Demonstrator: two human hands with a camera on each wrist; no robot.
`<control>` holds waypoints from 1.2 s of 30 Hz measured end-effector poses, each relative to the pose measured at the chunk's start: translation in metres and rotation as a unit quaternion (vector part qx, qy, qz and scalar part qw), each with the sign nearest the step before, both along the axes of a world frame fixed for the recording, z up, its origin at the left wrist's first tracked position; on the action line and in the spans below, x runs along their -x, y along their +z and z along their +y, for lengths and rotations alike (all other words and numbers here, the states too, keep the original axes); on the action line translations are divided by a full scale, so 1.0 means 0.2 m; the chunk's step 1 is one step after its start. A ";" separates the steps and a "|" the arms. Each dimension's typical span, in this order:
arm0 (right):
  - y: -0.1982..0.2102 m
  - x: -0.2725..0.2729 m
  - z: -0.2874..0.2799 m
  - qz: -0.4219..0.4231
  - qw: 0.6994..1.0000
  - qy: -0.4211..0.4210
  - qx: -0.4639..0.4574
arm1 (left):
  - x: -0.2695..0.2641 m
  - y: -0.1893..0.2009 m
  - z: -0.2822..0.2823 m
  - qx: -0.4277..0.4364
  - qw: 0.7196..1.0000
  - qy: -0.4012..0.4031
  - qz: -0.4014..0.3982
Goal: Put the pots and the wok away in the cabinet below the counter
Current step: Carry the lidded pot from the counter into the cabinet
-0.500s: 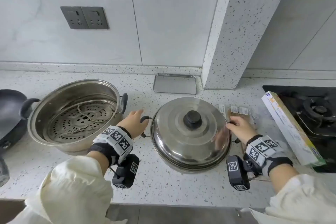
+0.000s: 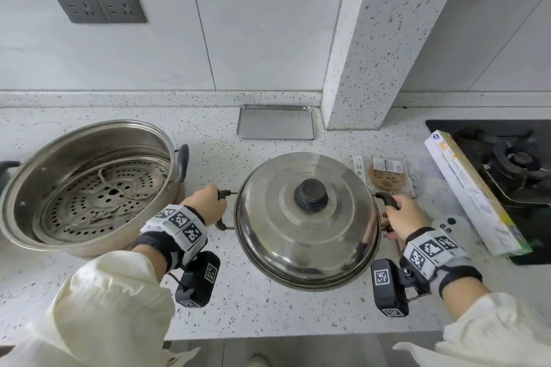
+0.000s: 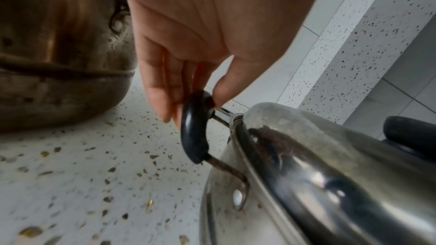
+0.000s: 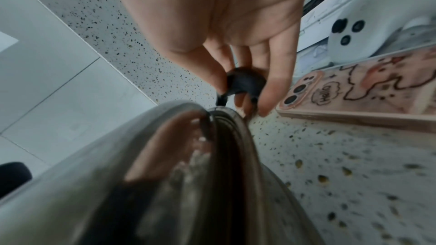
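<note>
Two phones (image 4: 368, 88) lie on the counter (image 2: 238, 301) just beside the right hand (image 2: 404, 219), with a long box (image 2: 474, 194) past them at the hob's (image 2: 512, 164) edge. Both hands grasp the lidded pot (image 2: 307, 220), which sits mid-counter: the left hand (image 2: 205, 202) pinches the left handle (image 3: 194, 128), and the right hand curls round the right one (image 4: 245, 83). Near the left hand, the open steamer pot (image 2: 86, 185) holds a perforated rack (image 2: 98, 197). At the far left edge, only a dark sliver of the wok (image 2: 7, 165) shows.
</note>
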State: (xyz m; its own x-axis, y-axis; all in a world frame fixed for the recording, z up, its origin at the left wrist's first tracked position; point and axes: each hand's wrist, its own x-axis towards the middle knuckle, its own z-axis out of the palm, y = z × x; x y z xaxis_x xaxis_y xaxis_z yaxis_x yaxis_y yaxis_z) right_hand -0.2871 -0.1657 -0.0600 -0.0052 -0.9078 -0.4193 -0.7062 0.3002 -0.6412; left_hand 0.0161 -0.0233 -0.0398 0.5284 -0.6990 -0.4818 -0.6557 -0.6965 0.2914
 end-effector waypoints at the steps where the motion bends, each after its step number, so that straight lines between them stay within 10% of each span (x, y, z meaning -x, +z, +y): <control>1: -0.02 0.03 0.01 0.004 1.000 0.000 0.009 | 0.02 0.00 0.02 0.000 1.000 0.003 -0.005; 21: 0.07 0.53 0.73 -0.110 0.963 0.246 0.028 | 1.04 0.10 1.36 0.174 0.930 0.322 -0.047; 36: -0.64 0.64 1.31 -0.053 0.942 0.323 -0.067 | 1.19 -0.31 2.00 0.069 0.912 0.404 -0.007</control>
